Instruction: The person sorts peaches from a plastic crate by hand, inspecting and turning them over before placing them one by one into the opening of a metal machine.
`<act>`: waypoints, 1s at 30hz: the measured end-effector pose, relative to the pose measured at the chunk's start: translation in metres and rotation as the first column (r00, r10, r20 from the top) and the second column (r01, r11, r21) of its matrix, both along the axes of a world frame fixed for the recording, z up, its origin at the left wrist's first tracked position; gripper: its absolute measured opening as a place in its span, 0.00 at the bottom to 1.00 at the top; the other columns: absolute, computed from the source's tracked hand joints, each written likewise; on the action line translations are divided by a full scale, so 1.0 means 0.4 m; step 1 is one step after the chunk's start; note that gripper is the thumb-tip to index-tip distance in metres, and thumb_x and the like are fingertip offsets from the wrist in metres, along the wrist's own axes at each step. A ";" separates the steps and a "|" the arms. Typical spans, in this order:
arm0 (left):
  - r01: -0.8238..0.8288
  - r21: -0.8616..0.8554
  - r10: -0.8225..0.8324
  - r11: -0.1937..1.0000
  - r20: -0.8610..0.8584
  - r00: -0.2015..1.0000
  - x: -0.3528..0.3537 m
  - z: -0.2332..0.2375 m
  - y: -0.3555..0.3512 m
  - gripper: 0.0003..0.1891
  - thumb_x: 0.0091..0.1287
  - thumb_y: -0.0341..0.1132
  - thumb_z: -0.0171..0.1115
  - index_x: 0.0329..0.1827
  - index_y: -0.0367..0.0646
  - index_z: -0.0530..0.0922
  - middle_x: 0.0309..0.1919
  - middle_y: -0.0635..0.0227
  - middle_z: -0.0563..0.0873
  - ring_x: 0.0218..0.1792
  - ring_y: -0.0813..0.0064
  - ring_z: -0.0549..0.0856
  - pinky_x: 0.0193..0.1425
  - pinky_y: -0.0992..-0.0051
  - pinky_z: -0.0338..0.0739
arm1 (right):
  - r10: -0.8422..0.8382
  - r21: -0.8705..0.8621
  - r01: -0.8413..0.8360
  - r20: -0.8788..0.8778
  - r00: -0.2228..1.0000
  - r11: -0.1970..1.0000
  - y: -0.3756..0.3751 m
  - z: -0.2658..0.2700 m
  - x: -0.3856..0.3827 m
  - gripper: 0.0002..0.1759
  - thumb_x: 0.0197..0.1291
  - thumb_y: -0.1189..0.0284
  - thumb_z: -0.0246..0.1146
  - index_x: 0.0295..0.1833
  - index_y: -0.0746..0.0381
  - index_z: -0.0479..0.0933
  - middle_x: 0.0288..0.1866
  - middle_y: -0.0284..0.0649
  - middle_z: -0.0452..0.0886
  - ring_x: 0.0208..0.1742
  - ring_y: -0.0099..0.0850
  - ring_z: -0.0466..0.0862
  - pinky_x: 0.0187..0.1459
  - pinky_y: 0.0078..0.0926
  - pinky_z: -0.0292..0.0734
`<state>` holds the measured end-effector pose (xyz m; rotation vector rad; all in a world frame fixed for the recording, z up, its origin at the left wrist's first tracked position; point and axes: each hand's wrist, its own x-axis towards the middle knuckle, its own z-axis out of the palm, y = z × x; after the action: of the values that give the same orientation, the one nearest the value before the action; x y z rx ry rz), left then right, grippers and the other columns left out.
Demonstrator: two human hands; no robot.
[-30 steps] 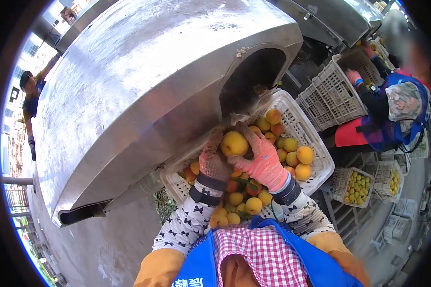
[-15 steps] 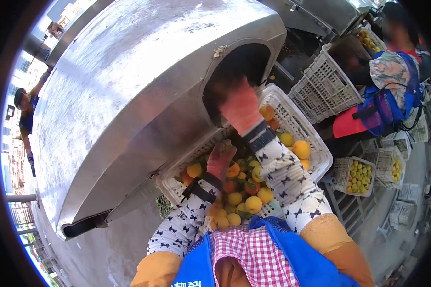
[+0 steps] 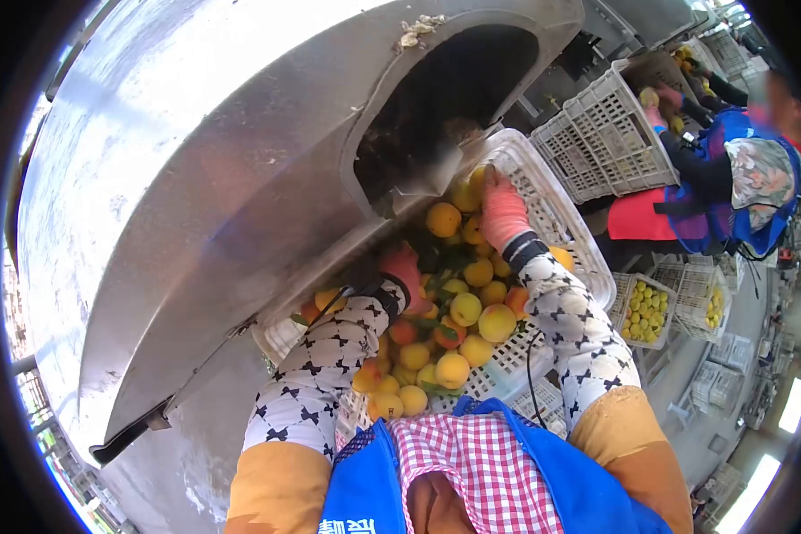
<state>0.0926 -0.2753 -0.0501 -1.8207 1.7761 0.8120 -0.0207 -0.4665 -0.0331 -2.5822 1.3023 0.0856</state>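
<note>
A white slatted crate (image 3: 596, 280) full of yellow peaches (image 3: 465, 309), some with green leaves, sits before me beneath the metal machine's opening. My right hand (image 3: 505, 212), in a pink glove, is at the far right part of the crate, its fingers curled against a yellow peach (image 3: 479, 178) by the chute's lip. Over the left part of the crate is my left hand (image 3: 402, 270), gloved the same way and low among the peaches. Its fingers are dark, blurred and partly hidden, so their grip does not show.
The big metal machine (image 3: 231, 178) with its dark opening (image 3: 445, 98) rises along the left and front. To the right, a co-worker (image 3: 730, 169) reaches into a tilted crate (image 3: 605, 142). More crates of fruit (image 3: 647, 311) stand lower right.
My right hand has come down out of the machine's opening to the peaches at the crate's far side. My left hand has moved slightly; more peaches lie near the opening.
</note>
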 end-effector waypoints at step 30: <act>-0.298 0.934 0.329 0.197 -0.349 -0.877 -0.027 0.168 0.195 0.37 0.63 0.58 0.66 0.68 0.44 0.70 0.56 0.60 0.82 0.57 0.64 0.82 0.60 0.64 0.79 | -0.800 0.771 -0.635 0.354 0.484 -0.043 0.193 0.235 -0.099 0.44 0.55 0.58 0.70 0.72 0.68 0.61 0.59 0.42 0.76 0.60 0.33 0.77 0.62 0.32 0.73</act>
<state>0.0816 -0.1972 0.0173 -1.9525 -0.5061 3.9328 -0.0603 -0.3895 0.0607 -0.6373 0.4247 -0.2459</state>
